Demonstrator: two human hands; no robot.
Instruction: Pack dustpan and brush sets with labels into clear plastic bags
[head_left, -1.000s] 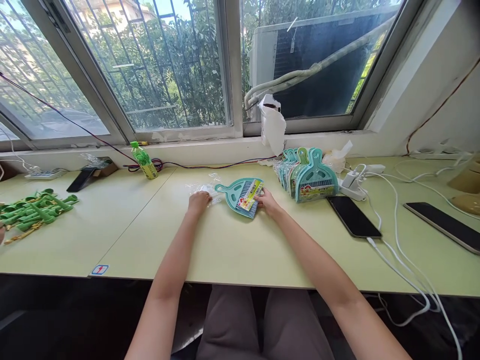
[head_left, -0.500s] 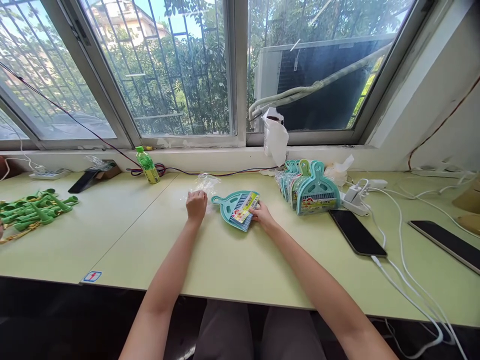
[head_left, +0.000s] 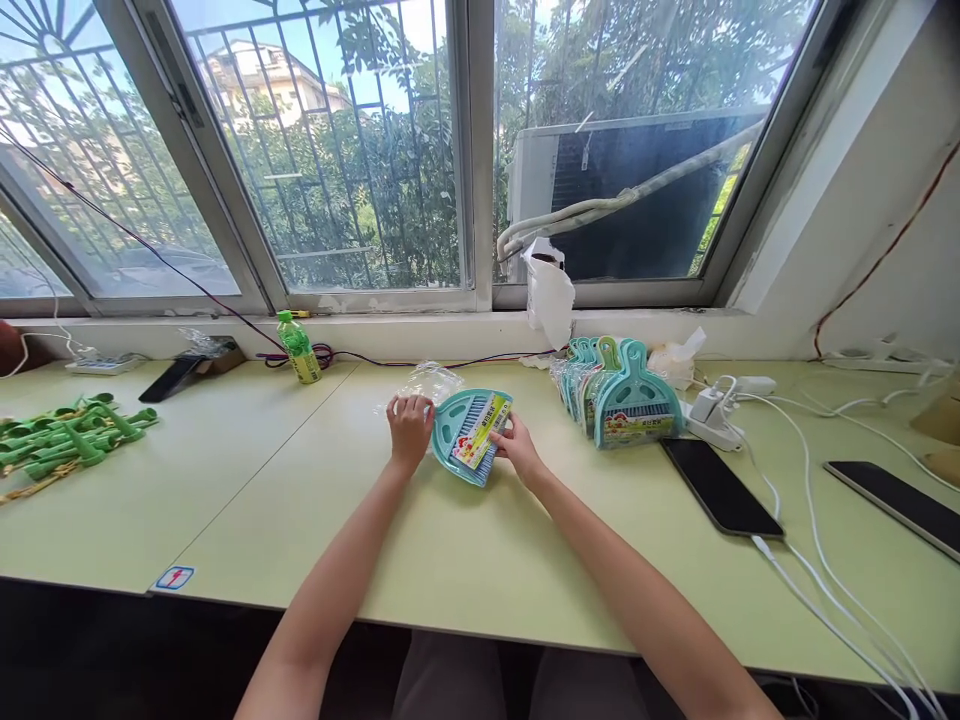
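two hands at a turquoise dustpan set on a pale green table

the dustpan set [head_left: 457, 430], a turquoise pan with a blue-bristled brush and a yellow printed label [head_left: 480, 430], is at the middle of the table [head_left: 450, 570], tilted, with its handle end toward the left hand. the right hand [head_left: 516, 447] grasps it by the lower right edge, the thumb lying over the label side. the left hand [head_left: 410, 428] has its fingers bent over the handle end and hides it; i cannot tell whether those fingers grip the handle or only rest against it. clear plastic film [head_left: 433, 378] lies crumpled just behind the left hand and the pan.

near the right hand, toward the window [head_left: 360, 160], a row of similar dustpan sets [head_left: 637, 390] stands on edge, handles up, partly in clear wrapping. just beside the row are a white power strip [head_left: 716, 430] and a black phone [head_left: 720, 487] with a white cable [head_left: 787, 570] at its near end. a second dark phone [head_left: 896, 503] lies farther right.

on the left, well apart from the hands, a heap of green pieces [head_left: 82, 440] lies near the table's left end. a green-capped bottle [head_left: 300, 350] stands by the sill, in front of a coil of dark cord [head_left: 324, 355]. a sticker with a red arrow [head_left: 175, 578] marks the front edge.
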